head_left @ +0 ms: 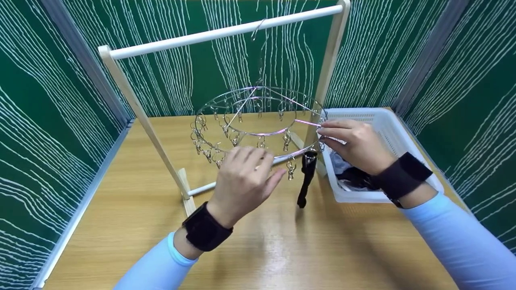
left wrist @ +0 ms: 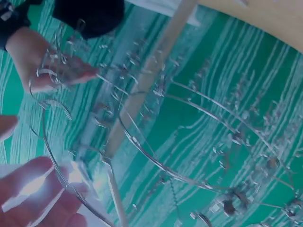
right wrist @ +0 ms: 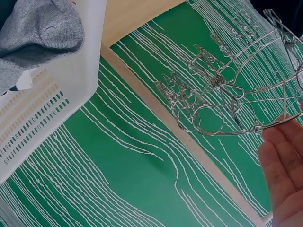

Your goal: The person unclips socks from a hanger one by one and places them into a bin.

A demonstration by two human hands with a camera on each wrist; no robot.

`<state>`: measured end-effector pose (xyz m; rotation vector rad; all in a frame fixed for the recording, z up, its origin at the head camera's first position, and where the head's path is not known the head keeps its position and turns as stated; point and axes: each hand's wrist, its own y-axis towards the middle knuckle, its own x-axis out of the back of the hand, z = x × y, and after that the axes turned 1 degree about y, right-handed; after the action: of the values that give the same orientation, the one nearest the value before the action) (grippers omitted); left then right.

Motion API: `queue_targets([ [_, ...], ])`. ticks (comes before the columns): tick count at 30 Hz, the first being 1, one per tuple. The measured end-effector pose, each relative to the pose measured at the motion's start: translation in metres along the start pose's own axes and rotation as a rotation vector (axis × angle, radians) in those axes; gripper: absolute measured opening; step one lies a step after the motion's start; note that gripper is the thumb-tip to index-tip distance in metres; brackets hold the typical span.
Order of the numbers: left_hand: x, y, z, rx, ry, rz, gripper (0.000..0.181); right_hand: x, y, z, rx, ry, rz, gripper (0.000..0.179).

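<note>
A round metal clip hanger (head_left: 266, 134) with two rings and many small clips hangs below a white bar. My right hand (head_left: 354, 141) pinches the outer ring at its right side, and in the right wrist view its fingers (right wrist: 284, 156) meet the wire. At the front rim is my left hand (head_left: 244, 181), its thumb apart from the fingers; the left wrist view shows those fingers (left wrist: 38, 194) beside the ring wire without closing round it. A black sock (head_left: 307, 177) hangs from the front right of the ring, between the hands.
A wooden stand with a white bar (head_left: 225, 34) spans the table (head_left: 258, 249). On the right, a white basket (head_left: 387, 121) contains a grey sock (right wrist: 42, 28) and dark cloth (head_left: 356, 179). Green walls with white lines (head_left: 24, 121) enclose the table.
</note>
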<state>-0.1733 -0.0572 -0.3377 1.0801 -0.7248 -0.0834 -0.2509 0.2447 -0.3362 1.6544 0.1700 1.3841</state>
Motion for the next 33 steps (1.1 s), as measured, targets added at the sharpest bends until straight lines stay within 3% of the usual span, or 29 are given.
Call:
queue_targets([
  [10, -0.004, 0.002, 0.000, -0.042, 0.106, -0.016, 0.005, 0.000, 0.000, 0.009, 0.030, -0.074, 0.038, 0.026],
  [19, -0.002, -0.004, 0.011, -0.005, 0.119, -0.043, 0.005, 0.000, 0.004, 0.016, 0.017, -0.025, -0.017, 0.029],
  [29, -0.001, -0.011, 0.028, 0.050, 0.055, 0.023, 0.010, 0.003, 0.001, 0.010, -0.067, 0.002, -0.040, 0.057],
  [33, -0.001, -0.014, 0.034, 0.068, 0.050, 0.043, 0.011, 0.001, 0.000, 0.008, -0.086, 0.005, -0.013, 0.056],
])
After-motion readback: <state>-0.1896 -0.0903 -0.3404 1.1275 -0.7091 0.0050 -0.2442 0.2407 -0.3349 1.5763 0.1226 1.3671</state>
